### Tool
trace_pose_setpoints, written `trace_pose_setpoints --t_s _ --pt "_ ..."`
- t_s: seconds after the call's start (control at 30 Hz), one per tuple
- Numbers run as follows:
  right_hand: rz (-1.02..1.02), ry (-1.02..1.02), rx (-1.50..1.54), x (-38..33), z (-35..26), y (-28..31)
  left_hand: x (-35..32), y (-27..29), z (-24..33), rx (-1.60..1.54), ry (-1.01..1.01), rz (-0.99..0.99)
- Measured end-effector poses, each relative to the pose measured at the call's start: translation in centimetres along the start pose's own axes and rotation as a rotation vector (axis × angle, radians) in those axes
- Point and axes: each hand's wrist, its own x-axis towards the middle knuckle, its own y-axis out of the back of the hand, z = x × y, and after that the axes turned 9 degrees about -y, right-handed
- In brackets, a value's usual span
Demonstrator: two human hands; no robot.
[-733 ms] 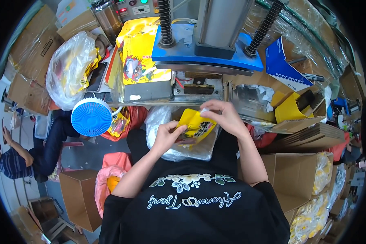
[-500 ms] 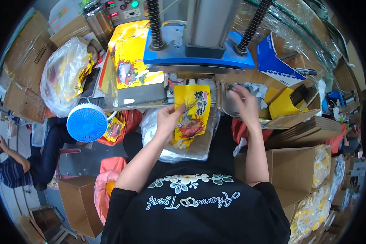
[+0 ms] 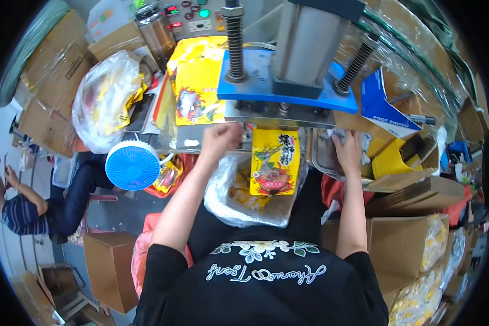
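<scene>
A yellow printed pouch [image 3: 274, 162] hangs with its top edge at the steel block [image 3: 277, 115] of a blue-plated press [image 3: 288, 98]. Its lower part lies over a clear plastic bag [image 3: 223, 190] on my lap, which holds more yellow pouches. My left hand [image 3: 221, 140] is off the pouch, to its left below the block; its fingers look curled but are smeared by motion. At the right, my right hand [image 3: 349, 152] reaches over a metal tray [image 3: 321, 155] of small silvery pieces. Its thumb and fingers are apart, with the fingertips partly hidden among the pieces.
Left of the press lie larger yellow pouches [image 3: 198, 70]. A blue fan [image 3: 133, 165] and a plastic bag of yellow packs [image 3: 107, 103] stand farther left. To the right are a blue and white box [image 3: 386, 103] and cardboard boxes [image 3: 396, 250]. Another person [image 3: 27, 206] sits far left.
My left hand has let go of the pouch and moved up and left. My right hand has lowered onto the tray. The press looks lower over the pouch's top; the whole view has shifted.
</scene>
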Motion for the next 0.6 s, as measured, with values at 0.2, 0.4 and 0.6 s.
trace_pose_setpoints --t_s 0.2,0.4,0.6 --pt "-0.152 0.007 0.071 -2.3 -1.9 0.9 8.8 5.0 1.8 1.28 -0.547 0.491" --pt "-0.052 0.136 0.136 -3.1 -2.9 1.4 7.4 6.0 -1.7 1.593 -0.559 0.284" --pt "-0.013 0.065 0.273 -2.7 -3.6 2.3 1.8 3.9 0.7 1.398 -0.658 0.301"
